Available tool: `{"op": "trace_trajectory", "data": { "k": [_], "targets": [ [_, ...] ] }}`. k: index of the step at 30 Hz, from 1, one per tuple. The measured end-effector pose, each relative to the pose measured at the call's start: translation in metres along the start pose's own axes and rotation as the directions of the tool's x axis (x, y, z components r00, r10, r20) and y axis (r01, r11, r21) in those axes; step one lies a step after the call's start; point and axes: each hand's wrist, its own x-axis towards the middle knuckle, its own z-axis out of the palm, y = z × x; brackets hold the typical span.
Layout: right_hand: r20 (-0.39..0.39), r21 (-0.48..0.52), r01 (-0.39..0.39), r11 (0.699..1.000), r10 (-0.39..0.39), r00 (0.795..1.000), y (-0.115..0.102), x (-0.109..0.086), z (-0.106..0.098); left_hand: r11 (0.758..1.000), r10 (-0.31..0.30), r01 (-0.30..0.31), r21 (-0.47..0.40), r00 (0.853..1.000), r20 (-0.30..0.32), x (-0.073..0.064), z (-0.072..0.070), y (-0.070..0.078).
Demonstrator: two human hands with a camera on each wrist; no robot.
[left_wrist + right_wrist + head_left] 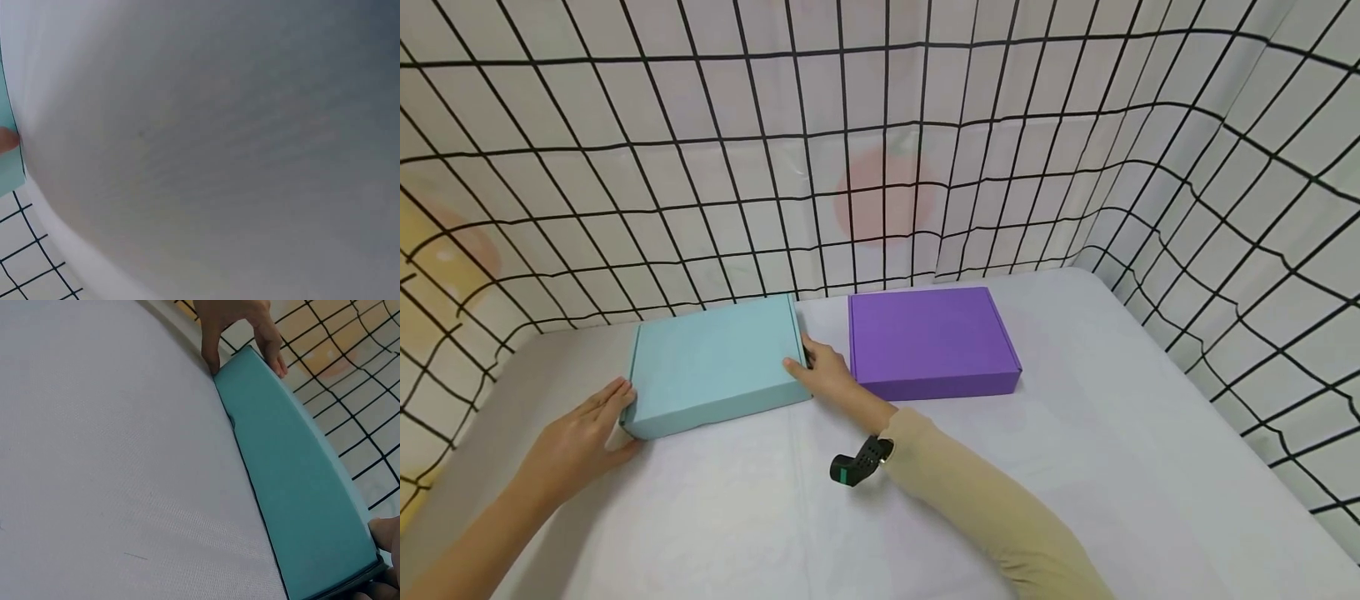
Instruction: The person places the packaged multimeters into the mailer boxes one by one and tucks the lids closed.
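Observation:
A light blue cardboard box (715, 354), lid closed, lies a little askew near the back left of the white surface. At its left end my left hand (568, 446) grips the corner, the thumb low at the front and the fingers along the side. My right hand (827, 371) holds the right end, thumb on the top edge and fingers down the side, partly hidden. Both hands also show around the light blue box (294, 475) in the right wrist view. Only a fingertip (7, 140) on the box appears at the left wrist view's edge.
A closed purple box (928, 333) lies just right of my right hand. Black wire mesh (886, 125) runs along the back and sides of the white cloth-covered surface (715, 508). A black band (861, 461) hangs at my right wrist.

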Motion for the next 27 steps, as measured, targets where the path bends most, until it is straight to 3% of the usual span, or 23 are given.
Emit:
{"op": "trace_trajectory", "data": {
  "k": [8, 15, 27],
  "targets": [
    [-0.006, 0.011, -0.004, 1.000, 0.004, 1.000, -0.0007, 0.0015, -0.0018, 1.000, 0.005, -0.004, -0.029, 0.999, 0.050, 0.0030, -0.0009, -0.0048],
    [0.012, -0.007, 0.040, 0.999, -0.040, 0.999, -0.0025, 0.0003, -0.0020, 1.000, 0.011, -0.011, -0.018, 1.000, 0.029, 0.0053, -0.0039, -0.0039],
    [0.007, -0.030, 0.032, 0.999, -0.032, 0.999, -0.0019, -0.0029, -0.0020, 0.999, 0.006, -0.004, -0.038, 0.999, 0.044, 0.0027, -0.0024, -0.0032]
  ]
}}
